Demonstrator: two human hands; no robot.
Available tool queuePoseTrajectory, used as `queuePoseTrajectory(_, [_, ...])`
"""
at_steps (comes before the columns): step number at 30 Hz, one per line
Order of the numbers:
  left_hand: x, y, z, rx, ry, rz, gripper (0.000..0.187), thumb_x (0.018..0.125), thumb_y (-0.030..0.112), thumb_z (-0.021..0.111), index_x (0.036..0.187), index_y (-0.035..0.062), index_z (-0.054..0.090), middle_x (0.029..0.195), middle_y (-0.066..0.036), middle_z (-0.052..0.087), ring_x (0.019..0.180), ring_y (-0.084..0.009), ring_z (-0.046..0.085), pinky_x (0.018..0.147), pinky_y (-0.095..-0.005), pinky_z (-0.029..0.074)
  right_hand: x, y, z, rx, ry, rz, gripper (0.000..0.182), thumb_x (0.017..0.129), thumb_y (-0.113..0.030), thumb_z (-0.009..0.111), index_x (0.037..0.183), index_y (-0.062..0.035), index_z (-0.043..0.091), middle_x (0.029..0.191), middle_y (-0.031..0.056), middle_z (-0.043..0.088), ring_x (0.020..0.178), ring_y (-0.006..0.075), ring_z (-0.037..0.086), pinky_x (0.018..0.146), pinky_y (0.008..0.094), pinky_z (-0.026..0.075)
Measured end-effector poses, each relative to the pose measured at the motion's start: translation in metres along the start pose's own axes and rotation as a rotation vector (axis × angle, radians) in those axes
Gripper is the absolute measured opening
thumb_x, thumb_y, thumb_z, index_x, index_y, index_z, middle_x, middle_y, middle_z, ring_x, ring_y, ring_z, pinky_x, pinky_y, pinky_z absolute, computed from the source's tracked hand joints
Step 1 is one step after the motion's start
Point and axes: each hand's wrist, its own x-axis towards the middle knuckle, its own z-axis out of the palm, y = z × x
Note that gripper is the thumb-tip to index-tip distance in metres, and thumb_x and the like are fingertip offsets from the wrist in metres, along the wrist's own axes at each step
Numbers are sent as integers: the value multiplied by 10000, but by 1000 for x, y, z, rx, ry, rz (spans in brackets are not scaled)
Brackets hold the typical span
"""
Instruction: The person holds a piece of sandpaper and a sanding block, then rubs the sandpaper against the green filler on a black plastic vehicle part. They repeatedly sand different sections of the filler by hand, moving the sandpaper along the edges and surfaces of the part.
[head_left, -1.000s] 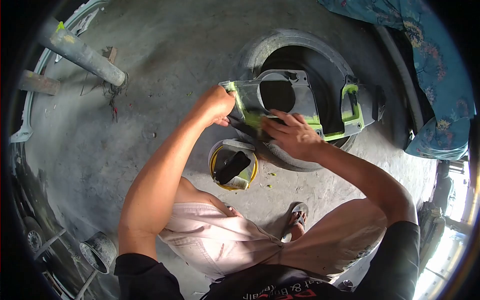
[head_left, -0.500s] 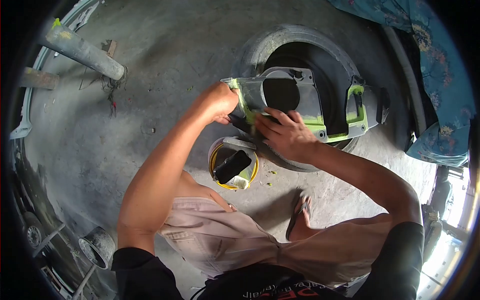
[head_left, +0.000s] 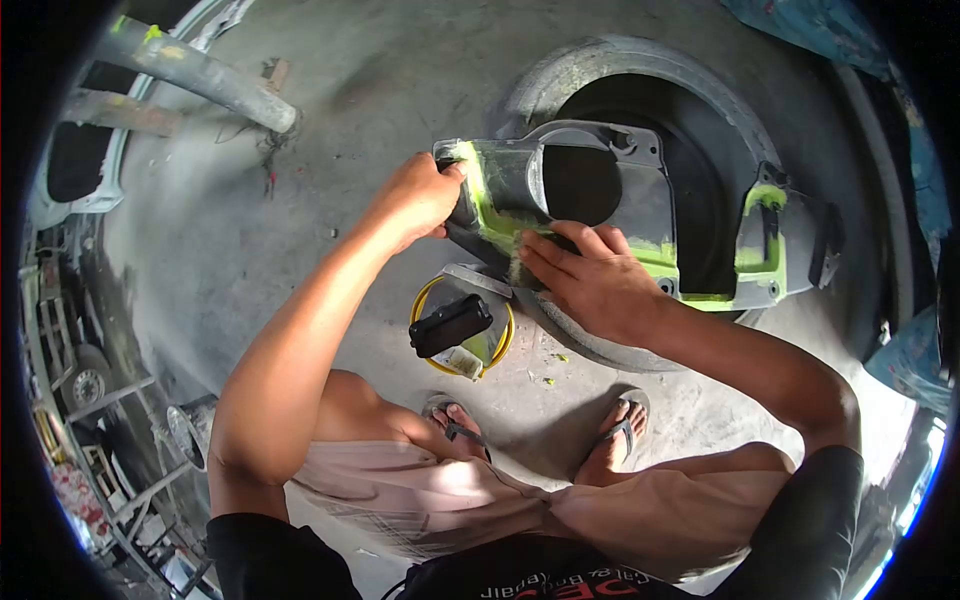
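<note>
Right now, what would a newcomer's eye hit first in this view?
Probably the yellow-green patches on the dark panel lying across a big tyre, upper right of centre. Next, the two hands on it: the left hand at its left end, the right hand at its lower edge. Below sits a yellow-rimmed container with a black object on it.

Dressed in a black shirt with white-and-red lettering, short sleeves well back from the hands, pale beige shorts and dark thong sandals.
</note>
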Motion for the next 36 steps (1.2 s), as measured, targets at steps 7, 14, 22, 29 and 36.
queuePoseTrajectory(7, [19, -20, 12, -271, 73, 74, 437, 1048, 388, 540, 1302, 33, 545, 1133, -96, 661, 943, -186, 669, 744, -372, 575, 21, 2, 6, 273, 71, 82, 456, 996, -281, 597, 1393, -59, 571, 1412, 55, 587, 1220, 287, 483, 999, 469, 412])
queuePoseTrajectory(14, [9, -19, 13, -337, 63, 90, 412, 1051, 401, 548, 1336, 104, 558, 1165, -52, 679, 967, -142, 683, 798, -348, 585, 25, 25, -21, 550, -146, 175, 388, 1065, -324, 504, 1357, -96, 619, 1017, 140, 619, 1120, 281, 545, 979, 448, 432])
queuePoseTrajectory(22, [10, -21, 14, -242, 184, 52, 472, 1025, 414, 576, 1303, 33, 569, 1110, -104, 679, 977, -166, 678, 796, -374, 597, 1, 50, -21, 726, -156, 229, 341, 1062, -264, 532, 1290, -38, 648, 1039, 175, 624, 1037, 333, 616, 933, 408, 488])
queuePoseTrajectory(29, [13, -17, 13, -280, 57, 101, 470, 1022, 400, 580, 1252, -11, 578, 1062, -112, 673, 994, -189, 671, 887, -452, 571, 38, 35, -14, 667, -131, 169, 407, 1076, -345, 440, 1290, -53, 626, 1112, 229, 652, 1077, 389, 605, 979, 468, 465])
queuePoseTrajectory(36, [5, -15, 14, -208, 136, 78, 525, 1014, 446, 592, 1267, -13, 571, 1099, -138, 658, 1036, -238, 650, 902, -480, 549, -34, 60, -37, 751, -193, 350, 368, 1063, -301, 510, 1278, -37, 649, 1107, 211, 662, 1055, 367, 641, 948, 446, 493])
